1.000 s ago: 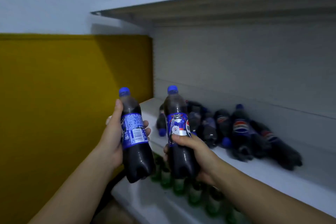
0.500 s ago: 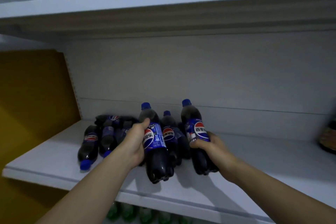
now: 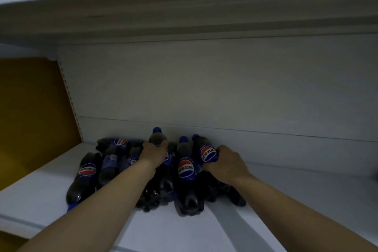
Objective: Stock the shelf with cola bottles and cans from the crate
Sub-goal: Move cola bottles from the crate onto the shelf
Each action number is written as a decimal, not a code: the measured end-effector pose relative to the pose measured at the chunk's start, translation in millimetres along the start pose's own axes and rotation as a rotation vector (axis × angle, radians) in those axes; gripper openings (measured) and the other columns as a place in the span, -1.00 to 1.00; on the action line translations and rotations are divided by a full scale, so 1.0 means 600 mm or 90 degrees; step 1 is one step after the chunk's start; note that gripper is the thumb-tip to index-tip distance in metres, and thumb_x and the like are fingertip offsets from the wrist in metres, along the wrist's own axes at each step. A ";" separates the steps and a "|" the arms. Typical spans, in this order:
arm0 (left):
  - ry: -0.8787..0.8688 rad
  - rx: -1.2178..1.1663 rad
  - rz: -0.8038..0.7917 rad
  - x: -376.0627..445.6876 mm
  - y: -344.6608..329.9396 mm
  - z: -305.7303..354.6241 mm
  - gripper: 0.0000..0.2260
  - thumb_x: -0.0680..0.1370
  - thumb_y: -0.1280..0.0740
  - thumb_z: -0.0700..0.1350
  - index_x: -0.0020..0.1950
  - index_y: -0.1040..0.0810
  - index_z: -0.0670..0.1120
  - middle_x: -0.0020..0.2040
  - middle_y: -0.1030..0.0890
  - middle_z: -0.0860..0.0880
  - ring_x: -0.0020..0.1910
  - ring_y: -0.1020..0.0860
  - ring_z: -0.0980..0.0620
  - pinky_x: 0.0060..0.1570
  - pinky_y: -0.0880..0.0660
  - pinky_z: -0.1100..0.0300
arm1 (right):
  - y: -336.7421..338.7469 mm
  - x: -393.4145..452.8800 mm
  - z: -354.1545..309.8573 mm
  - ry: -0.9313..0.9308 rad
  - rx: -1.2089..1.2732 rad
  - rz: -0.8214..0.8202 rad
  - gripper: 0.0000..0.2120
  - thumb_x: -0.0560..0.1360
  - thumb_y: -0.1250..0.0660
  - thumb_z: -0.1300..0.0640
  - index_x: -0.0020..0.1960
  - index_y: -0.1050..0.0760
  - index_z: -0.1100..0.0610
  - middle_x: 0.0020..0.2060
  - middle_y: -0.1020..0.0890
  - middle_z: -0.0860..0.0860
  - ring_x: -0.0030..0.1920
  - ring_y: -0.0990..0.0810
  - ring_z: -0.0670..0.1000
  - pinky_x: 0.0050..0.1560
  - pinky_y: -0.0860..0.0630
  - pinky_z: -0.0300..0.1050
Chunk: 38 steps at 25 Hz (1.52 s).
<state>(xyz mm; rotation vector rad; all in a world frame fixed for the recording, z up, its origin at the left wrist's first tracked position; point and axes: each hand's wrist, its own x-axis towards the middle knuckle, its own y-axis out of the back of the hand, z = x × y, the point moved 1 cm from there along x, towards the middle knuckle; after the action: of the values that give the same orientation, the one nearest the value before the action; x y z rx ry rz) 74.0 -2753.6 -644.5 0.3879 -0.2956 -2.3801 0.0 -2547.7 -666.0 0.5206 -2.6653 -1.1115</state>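
Several dark cola bottles with blue caps and blue labels lie in a pile on the white shelf [image 3: 286, 206]. My left hand [image 3: 153, 154] grips one bottle [image 3: 157, 139] near its neck, cap pointing to the back wall. My right hand [image 3: 225, 164] grips another bottle [image 3: 207, 152] round its label at the right side of the pile. Between my hands lies a bottle [image 3: 186, 172] with its label facing up. At the left end lies one more bottle [image 3: 84, 176]. No crate or cans are in view.
The upper shelf [image 3: 184, 6] overhangs close above. A yellow side panel [image 3: 34, 112] closes the left. The white back wall [image 3: 225, 88] stands right behind the pile. Bare shelf surface stretches to the right of the bottles.
Both hands have carried their bottles from the left, in front of the shelf, onto it and lowered them onto the pile. The view has swung to face the shelf.
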 end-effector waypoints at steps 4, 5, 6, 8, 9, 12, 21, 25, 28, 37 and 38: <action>0.002 -0.076 -0.029 0.035 -0.018 -0.011 -0.35 0.61 -0.36 -0.10 0.59 -0.12 -0.22 0.37 -0.44 -0.29 0.23 -0.52 -0.28 0.00 -0.52 0.00 | 0.003 0.037 0.006 0.061 -0.053 0.100 -0.60 0.49 -0.40 -0.09 0.26 -0.48 0.05 0.09 -0.60 0.05 0.02 -0.59 0.05 0.02 -0.58 -0.07; -0.010 -0.069 -0.038 0.037 -0.018 -0.013 -0.43 0.60 -0.37 -0.09 0.53 -0.24 -0.21 0.29 -0.50 -0.26 0.15 -0.55 -0.25 -0.02 -0.56 0.00 | 0.005 0.037 0.007 0.082 -0.053 0.124 -0.64 0.52 -0.38 -0.08 0.25 -0.49 0.05 0.09 -0.59 0.05 0.03 -0.58 0.05 0.02 -0.56 -0.07; -0.026 -0.060 -0.040 0.039 -0.016 -0.015 -0.51 0.58 -0.38 -0.06 0.45 -0.34 -0.20 0.23 -0.53 -0.24 0.10 -0.57 -0.22 0.02 -0.59 -0.03 | 0.005 0.036 0.009 0.108 -0.054 0.147 -0.68 0.54 -0.35 -0.06 0.23 -0.49 0.05 0.08 -0.57 0.04 0.04 -0.56 0.05 0.02 -0.55 -0.05; -0.064 -0.038 -0.036 0.036 -0.007 -0.015 -0.64 0.59 -0.38 -0.03 0.31 -0.43 -0.17 0.18 -0.56 -0.16 0.10 -0.58 -0.17 0.15 -0.57 -0.06 | 0.004 0.028 0.010 0.161 -0.075 0.185 -0.73 0.55 -0.32 -0.04 0.19 -0.49 0.05 0.06 -0.56 0.02 0.07 -0.51 0.05 0.03 -0.53 0.00; -0.080 -0.025 -0.030 0.031 0.001 -0.016 -0.72 0.61 -0.36 -0.03 0.24 -0.44 -0.12 0.14 -0.56 -0.10 0.10 -0.56 -0.12 0.17 -0.54 0.01 | 0.004 0.023 0.009 0.181 -0.089 0.197 -0.74 0.55 -0.32 -0.03 0.19 -0.49 0.05 0.06 -0.56 0.02 0.08 -0.49 0.05 0.03 -0.52 0.01; -0.110 0.016 -0.028 0.007 0.028 -0.017 -0.93 0.66 -0.28 -0.03 0.06 -0.43 0.00 0.11 -0.52 -0.07 0.07 -0.50 -0.05 0.11 -0.43 0.14 | 0.012 0.000 -0.013 0.234 -0.118 0.218 -0.73 0.54 -0.32 -0.04 0.18 -0.48 0.05 0.06 -0.56 0.02 0.10 -0.45 0.07 0.00 -0.50 0.02; -0.417 0.150 0.072 -0.115 0.226 -0.034 -0.64 0.71 -0.15 0.03 0.49 -0.41 -0.04 0.41 -0.50 0.00 0.41 -0.43 0.04 0.39 -0.32 0.17 | -0.058 -0.104 -0.199 0.467 -0.016 0.136 -0.66 0.51 -0.33 -0.07 0.24 -0.43 0.00 0.12 -0.51 -0.04 0.15 -0.46 0.01 0.08 -0.46 -0.05; -0.498 0.240 0.185 -0.213 0.375 -0.096 -0.58 0.68 -0.11 0.10 0.48 -0.43 -0.02 0.39 -0.50 0.09 0.38 -0.42 0.21 0.37 -0.38 0.20 | -0.168 -0.173 -0.320 0.571 0.095 0.049 -0.64 0.52 -0.30 -0.11 0.26 -0.41 -0.01 0.13 -0.49 -0.09 0.16 -0.48 -0.05 0.15 -0.48 -0.05; -0.478 0.285 0.280 -0.292 0.492 -0.173 -0.57 0.68 -0.09 0.13 0.48 -0.42 0.00 0.39 -0.50 0.12 0.38 -0.42 0.27 0.34 -0.40 0.20 | -0.278 -0.243 -0.403 0.652 0.170 -0.040 -0.62 0.53 -0.27 -0.14 0.29 -0.40 -0.02 0.15 -0.46 -0.16 0.18 -0.45 -0.13 0.17 -0.46 -0.11; -0.288 0.148 0.585 -0.552 0.754 -0.451 -0.61 0.64 -0.20 0.07 0.42 -0.47 -0.05 0.35 -0.55 0.10 0.37 -0.48 0.17 0.25 -0.46 0.27 | -0.597 -0.501 -0.566 0.821 0.249 -0.396 -0.46 0.55 -0.24 -0.20 0.45 -0.31 -0.01 0.33 -0.43 -0.13 0.35 -0.39 -0.11 0.29 -0.42 -0.07; -0.263 0.114 0.609 -0.576 0.761 -0.494 -0.60 0.63 -0.21 0.09 0.41 -0.48 -0.06 0.35 -0.56 0.08 0.37 -0.49 0.14 0.26 -0.47 0.25 | -0.628 -0.529 -0.567 0.826 0.244 -0.437 -0.46 0.56 -0.25 -0.20 0.46 -0.30 -0.02 0.35 -0.42 -0.13 0.36 -0.37 -0.12 0.31 -0.40 -0.06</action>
<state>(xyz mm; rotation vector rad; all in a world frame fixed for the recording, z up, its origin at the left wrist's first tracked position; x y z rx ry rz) 701.8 -2885.5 -709.0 -0.1654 -0.7039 -1.4642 490.5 -2887.5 -717.2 1.5980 -1.4919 -0.1102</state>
